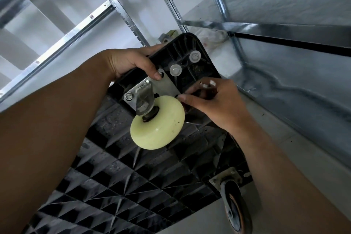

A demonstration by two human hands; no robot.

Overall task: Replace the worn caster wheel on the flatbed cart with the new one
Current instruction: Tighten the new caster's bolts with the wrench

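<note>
**Pale wheel sits on the cart's corner, both hands at its plate**

The black cart (pixel 133 186) lies upside down, and its ribbed underside fills the view below and around the pale wheel (pixel 159 125). A metal frame (pixel 62 42) of silver rails runs across the background, well above and to the left of the pale wheel.

The left hand (pixel 125 61) is above and left of the pale wheel. Its fingers curl round the cart's edge and its thumb (pixel 154 74) presses on the mounting plate (pixel 167 85). The right hand (pixel 218 104) is just right of the pale wheel with its fingers curled, and a fingertip touches the plate's near corner. Whether those fingers hold anything cannot be told.

The pale wheel stands on the cart's far corner, carried by a steel fork on the mounting plate directly above it. A dark wheel (pixel 234 209) on its own worn plate sits well below and to the right.

Two round caps (pixel 175 70) lie above the pale wheel, beyond the plate. A bolt (pixel 128 96) sits in the plate's corner, up and left of the pale wheel.
</note>
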